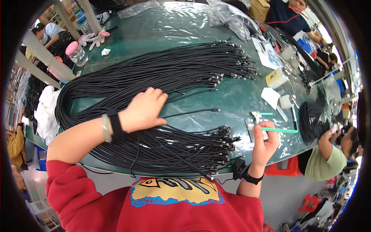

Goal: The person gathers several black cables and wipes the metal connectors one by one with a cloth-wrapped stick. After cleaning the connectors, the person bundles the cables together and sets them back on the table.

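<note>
Set along the left edge of the dark green bench (177,29), a crumpled heap of thin white material (47,112); toward the far left corner, a clear round jar with a pink lid (78,57) and some pale gloves (96,39). Then, over the left and middle part of the bench, a large bundle of long black cables with metal-tipped plugs (131,69), bent like a U toward the left edge, with plug ends pointing to the right. On top of this bundle, laid palm down with fingers stretched and thumb apart, the left hand (143,110); impossible to tell about any pinching under the palm. Just right of its thumb, one single black cable (193,113), lying separately. Toward the near right corner, pinched narrowly between thumb and fingers of the right hand (266,144), a thin light green stick (282,130); just beyond, a shorter green stick (266,113). Farther along the right side, a white bottle with a yellow label (276,78) and a smaller white bottle (286,102); by the right edge, a coil of black cable (306,125); beyond that edge, a person in a light green shirt (324,160).
</note>
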`<state>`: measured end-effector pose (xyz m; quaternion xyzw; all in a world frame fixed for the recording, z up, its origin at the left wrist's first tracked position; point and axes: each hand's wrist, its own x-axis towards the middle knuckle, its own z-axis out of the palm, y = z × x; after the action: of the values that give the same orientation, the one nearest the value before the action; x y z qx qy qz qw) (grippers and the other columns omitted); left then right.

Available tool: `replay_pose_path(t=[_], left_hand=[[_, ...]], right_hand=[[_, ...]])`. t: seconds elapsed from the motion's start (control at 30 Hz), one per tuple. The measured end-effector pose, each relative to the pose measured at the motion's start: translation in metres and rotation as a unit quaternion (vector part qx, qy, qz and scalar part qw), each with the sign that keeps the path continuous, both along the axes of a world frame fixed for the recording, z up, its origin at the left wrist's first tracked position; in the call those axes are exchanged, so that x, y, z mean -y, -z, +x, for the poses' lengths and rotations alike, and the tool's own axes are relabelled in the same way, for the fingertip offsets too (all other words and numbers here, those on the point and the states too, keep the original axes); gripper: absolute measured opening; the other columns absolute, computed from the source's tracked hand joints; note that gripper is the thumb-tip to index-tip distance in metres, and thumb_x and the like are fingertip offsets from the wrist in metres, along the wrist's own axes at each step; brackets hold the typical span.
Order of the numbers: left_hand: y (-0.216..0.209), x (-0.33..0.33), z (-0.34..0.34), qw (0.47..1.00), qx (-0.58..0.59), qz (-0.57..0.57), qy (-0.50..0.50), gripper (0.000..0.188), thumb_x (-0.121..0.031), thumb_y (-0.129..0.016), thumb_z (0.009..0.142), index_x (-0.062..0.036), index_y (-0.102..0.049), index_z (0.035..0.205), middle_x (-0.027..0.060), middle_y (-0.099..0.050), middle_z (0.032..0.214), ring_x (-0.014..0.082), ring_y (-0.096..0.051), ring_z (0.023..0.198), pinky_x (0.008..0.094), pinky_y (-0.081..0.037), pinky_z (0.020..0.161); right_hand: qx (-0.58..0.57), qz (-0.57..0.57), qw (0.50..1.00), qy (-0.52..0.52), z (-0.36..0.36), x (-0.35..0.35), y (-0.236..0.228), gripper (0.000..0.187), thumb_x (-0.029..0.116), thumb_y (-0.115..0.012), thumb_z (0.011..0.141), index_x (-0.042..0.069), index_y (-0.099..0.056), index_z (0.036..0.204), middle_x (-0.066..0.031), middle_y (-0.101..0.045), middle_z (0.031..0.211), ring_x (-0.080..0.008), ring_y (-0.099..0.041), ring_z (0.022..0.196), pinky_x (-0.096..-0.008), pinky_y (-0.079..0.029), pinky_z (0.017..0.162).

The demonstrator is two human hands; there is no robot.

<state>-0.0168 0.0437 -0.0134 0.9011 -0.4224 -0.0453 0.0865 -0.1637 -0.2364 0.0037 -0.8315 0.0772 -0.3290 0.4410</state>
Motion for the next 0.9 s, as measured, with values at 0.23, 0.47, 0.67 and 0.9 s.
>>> replay_pose_path(t=[0.23, 0.47, 0.67, 0.9], left_hand=[[0.006, 0.021, 0.027, 0.995, 0.086, 0.054, -0.001, 0.056, -0.028, -0.071, 0.060, 0.0015, -0.047, 0.101, 0.0126, -0.044, 0.102, 0.0261, -0.043, 0.097, 0.0345, -0.042, 0.076], [-0.004, -0.001, 0.027, 0.993, 0.039, 0.107, -0.017, 0.053, -0.028, -0.071, 0.060, 0.0031, -0.049, 0.097, 0.0136, -0.044, 0.101, 0.0280, -0.043, 0.096, 0.0346, -0.041, 0.080], [0.005, 0.006, 0.022, 0.989, -0.118, 0.011, -0.092, 0.039, -0.020, -0.067, 0.063, 0.0053, -0.052, 0.088, 0.0188, -0.047, 0.097, 0.0307, -0.046, 0.094, 0.0364, -0.042, 0.081], [0.020, 0.011, 0.022, 0.998, -0.054, 0.008, -0.040, 0.028, -0.014, -0.061, 0.065, 0.0063, -0.053, 0.083, 0.0211, -0.051, 0.091, 0.0329, -0.050, 0.090, 0.0369, -0.044, 0.076]], right_hand=[[0.014, -0.001, 1.000, -0.023, -0.002, 0.005, 0.007, 0.011, 0.007, -0.058, 0.078, -0.001, -0.051, 0.075, -0.0018, -0.048, 0.070, -0.0099, -0.043, 0.068, -0.0205, -0.033, 0.063], [0.018, 0.017, 0.999, -0.026, 0.003, 0.005, 0.012, 0.008, 0.003, -0.059, 0.075, -0.001, -0.052, 0.073, -0.0029, -0.048, 0.068, -0.0118, -0.043, 0.064, -0.0220, -0.033, 0.060], [-0.017, 0.027, 0.999, -0.038, 0.003, 0.006, 0.022, 0.009, 0.005, -0.057, 0.078, -0.001, -0.052, 0.076, -0.0005, -0.048, 0.071, -0.0082, -0.042, 0.067, -0.0198, -0.032, 0.061], [-0.015, 0.005, 0.999, -0.038, -0.001, 0.003, 0.019, 0.007, 0.004, -0.056, 0.078, -0.001, -0.053, 0.076, 0.0001, -0.049, 0.072, -0.0069, -0.041, 0.067, -0.0186, -0.032, 0.060]])
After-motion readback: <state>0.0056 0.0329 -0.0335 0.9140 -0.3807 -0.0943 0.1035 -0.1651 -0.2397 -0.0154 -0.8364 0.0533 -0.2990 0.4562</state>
